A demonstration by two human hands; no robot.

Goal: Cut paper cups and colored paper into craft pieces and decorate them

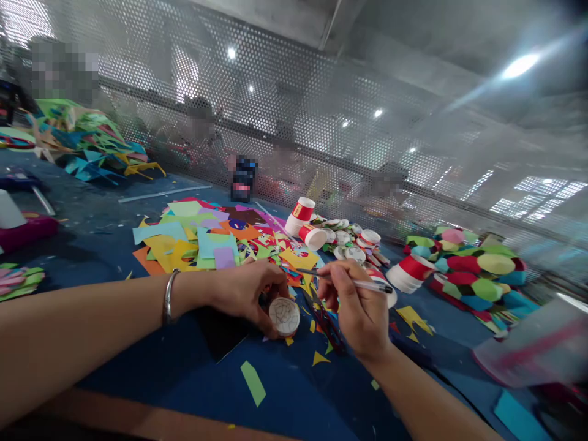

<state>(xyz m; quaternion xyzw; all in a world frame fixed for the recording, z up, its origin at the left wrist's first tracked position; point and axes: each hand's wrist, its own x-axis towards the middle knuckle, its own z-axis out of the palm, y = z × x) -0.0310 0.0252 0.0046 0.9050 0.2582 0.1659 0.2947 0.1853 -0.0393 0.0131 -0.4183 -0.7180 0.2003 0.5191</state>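
My left hand [250, 294], with a silver bangle at the wrist, is closed around the side of a small paper cup. The round white base [285, 316] of this cup faces me and has thin lines drawn on it. In my right hand [361, 306] is a pen [374, 285], pinched between thumb and fingers, its tip pointing left above the paper scraps and apart from the cup. Dark scissors [328, 327] lie on the table between my hands. A black sheet [218, 334] is beneath my left hand.
Coloured paper scraps [184, 236] heap up beyond my hands. Red-and-white paper cups [313, 236] and a pile of small decorated pieces [342, 239] stand behind them. At the right are a colourful paper pile [478, 269] and a translucent container [537, 340]. A perforated metal screen [294, 116] borders the table.
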